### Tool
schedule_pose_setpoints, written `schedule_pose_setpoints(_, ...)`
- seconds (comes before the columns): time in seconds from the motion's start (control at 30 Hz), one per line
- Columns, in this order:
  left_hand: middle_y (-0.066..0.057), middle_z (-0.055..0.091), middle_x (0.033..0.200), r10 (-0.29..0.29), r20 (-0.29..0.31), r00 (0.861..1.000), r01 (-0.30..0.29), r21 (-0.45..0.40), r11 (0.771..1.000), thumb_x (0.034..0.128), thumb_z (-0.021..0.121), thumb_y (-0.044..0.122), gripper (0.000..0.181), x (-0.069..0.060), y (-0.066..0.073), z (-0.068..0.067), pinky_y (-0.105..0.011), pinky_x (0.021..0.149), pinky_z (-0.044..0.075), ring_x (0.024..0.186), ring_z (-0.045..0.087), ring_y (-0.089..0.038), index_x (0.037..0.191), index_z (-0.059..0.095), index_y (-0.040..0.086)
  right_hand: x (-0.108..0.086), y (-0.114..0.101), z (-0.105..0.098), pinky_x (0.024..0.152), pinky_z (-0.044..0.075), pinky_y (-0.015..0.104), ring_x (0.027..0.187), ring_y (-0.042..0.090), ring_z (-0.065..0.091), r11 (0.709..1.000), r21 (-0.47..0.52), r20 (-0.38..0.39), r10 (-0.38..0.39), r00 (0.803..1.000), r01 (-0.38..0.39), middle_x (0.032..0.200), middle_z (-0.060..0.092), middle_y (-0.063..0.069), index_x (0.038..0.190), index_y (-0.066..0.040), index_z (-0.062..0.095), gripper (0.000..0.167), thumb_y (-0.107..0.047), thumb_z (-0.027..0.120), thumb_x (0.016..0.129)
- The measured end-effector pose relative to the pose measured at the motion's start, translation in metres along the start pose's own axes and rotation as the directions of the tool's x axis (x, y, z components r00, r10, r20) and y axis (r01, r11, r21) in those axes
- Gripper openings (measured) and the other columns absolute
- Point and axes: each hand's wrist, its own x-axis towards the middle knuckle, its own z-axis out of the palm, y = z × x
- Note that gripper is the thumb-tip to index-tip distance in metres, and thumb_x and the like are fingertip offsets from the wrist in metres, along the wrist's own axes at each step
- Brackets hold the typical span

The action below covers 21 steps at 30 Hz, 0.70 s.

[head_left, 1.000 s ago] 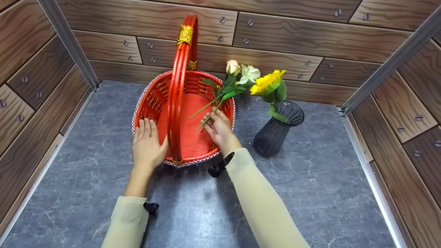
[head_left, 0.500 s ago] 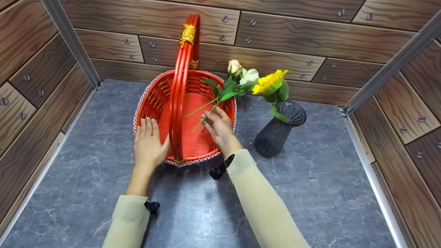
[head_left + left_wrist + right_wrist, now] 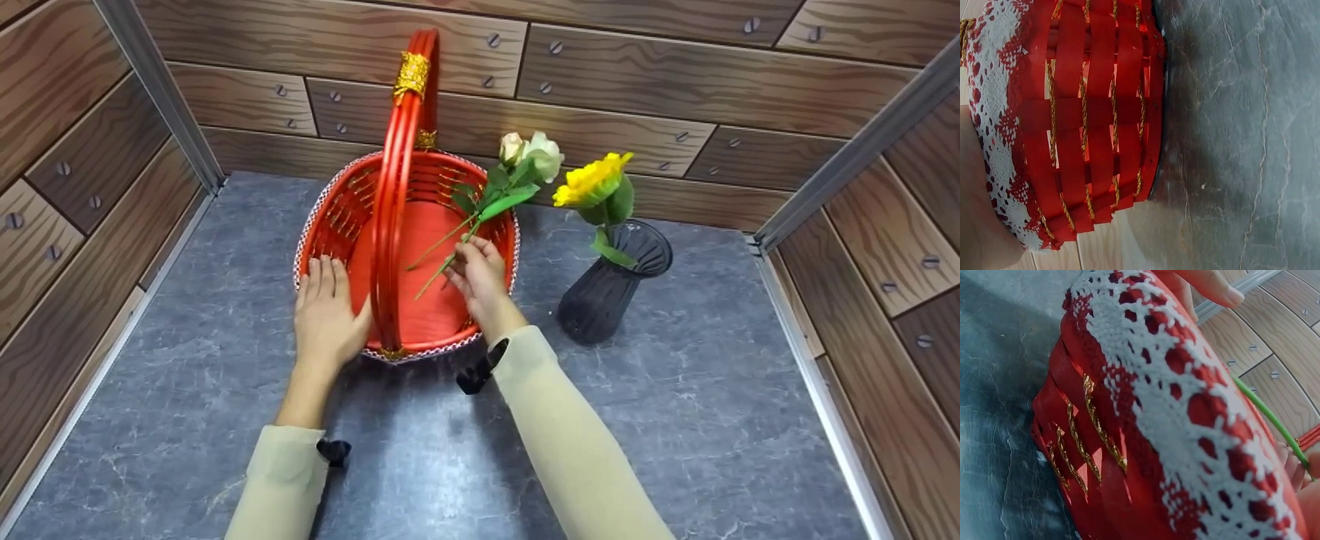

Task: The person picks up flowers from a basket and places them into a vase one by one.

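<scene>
A red woven basket (image 3: 420,330) with a tall arched handle and red-and-white lace trim stands at the centre. My left hand (image 3: 328,319) rests on its near-left rim, fingers straight and thumb beside the handle's base. Over the basket's right side, my right hand (image 3: 481,281) pinches the green stem (image 3: 431,281) of an artificial white rose spray (image 3: 544,157). A second thin stem runs alongside, and the blooms lean past the far-right rim. The right wrist view shows the green stem (image 3: 1275,419) behind the lace rim (image 3: 1168,422), near partly hidden fingers.
Right of the basket stands a dark glass vase (image 3: 596,304) holding a yellow flower (image 3: 592,181). Wood-patterned walls (image 3: 600,67) enclose the grey marbled surface (image 3: 420,465) on the back and sides.
The stem ends have shifted slightly toward the lower left in my right hand, and the white bloom has turned closer to the bud. My left hand keeps its place on the rim.
</scene>
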Motion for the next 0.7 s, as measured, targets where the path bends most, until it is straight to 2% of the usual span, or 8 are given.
schedule_pose_setpoints(0.1, -0.026, 0.02, 0.162, 0.001, 0.004, 1.0, -0.001, 0.0, 1.0, 0.1014, 0.032, 0.055, 0.081, 0.0, 0.001, 0.0, -0.047, 0.125, 0.005, 0.153, 0.01, -0.039, 0.154, 0.024, -0.007, 0.0, 0.0, 0.001, 0.067, 0.058, 0.028, 0.068, 0.015, 0.059, 0.999, 0.022, -0.007, -0.024, 1.0, 0.024, 0.081, 0.057, 0.005, 0.105, -0.005, 0.055, 0.012, 0.002, 0.056, 0.095)
schedule_pose_setpoints(0.3, -0.026, 0.019, 0.162, 0.0, 0.014, 1.0, 0.0, 0.003, 1.0, 0.1011, 0.031, 0.057, 0.084, 0.0, 0.001, 0.0, -0.046, 0.125, 0.004, 0.153, 0.008, -0.038, 0.155, 0.022, -0.006, -0.002, -0.001, 0.001, 0.07, 0.058, 0.029, 0.073, 0.02, 0.061, 0.997, 0.04, 0.006, -0.071, 0.997, 0.071, 0.081, 0.057, 0.009, 0.114, 0.005, 0.053, 0.022, 0.01, 0.054, 0.092)
schedule_pose_setpoints(0.5, -0.025, 0.014, 0.164, -0.002, 0.032, 0.999, 0.002, 0.007, 1.0, 0.1012, 0.026, 0.061, 0.087, 0.001, 0.0, -0.001, -0.046, 0.125, 0.002, 0.154, 0.005, -0.038, 0.155, 0.02, -0.006, -0.003, -0.002, 0.001, 0.069, 0.059, 0.028, 0.074, 0.02, 0.061, 0.992, 0.014, 0.004, -0.126, 0.992, 0.125, 0.086, 0.059, 0.011, 0.119, 0.004, 0.055, 0.03, 0.011, 0.058, 0.091)
schedule_pose_setpoints(0.7, -0.026, 0.015, 0.163, -0.008, 0.041, 0.999, 0.007, 0.017, 1.0, 0.1013, 0.025, 0.062, 0.087, 0.0, 0.001, 0.0, -0.047, 0.125, 0.001, 0.154, 0.005, -0.038, 0.156, 0.019, -0.006, -0.009, -0.011, 0.001, 0.069, 0.059, 0.028, 0.074, 0.019, 0.064, 0.997, 0.002, -0.035, -0.08, 0.996, 0.08, 0.087, 0.062, 0.01, 0.123, 0.004, 0.057, 0.033, 0.009, 0.063, 0.091)
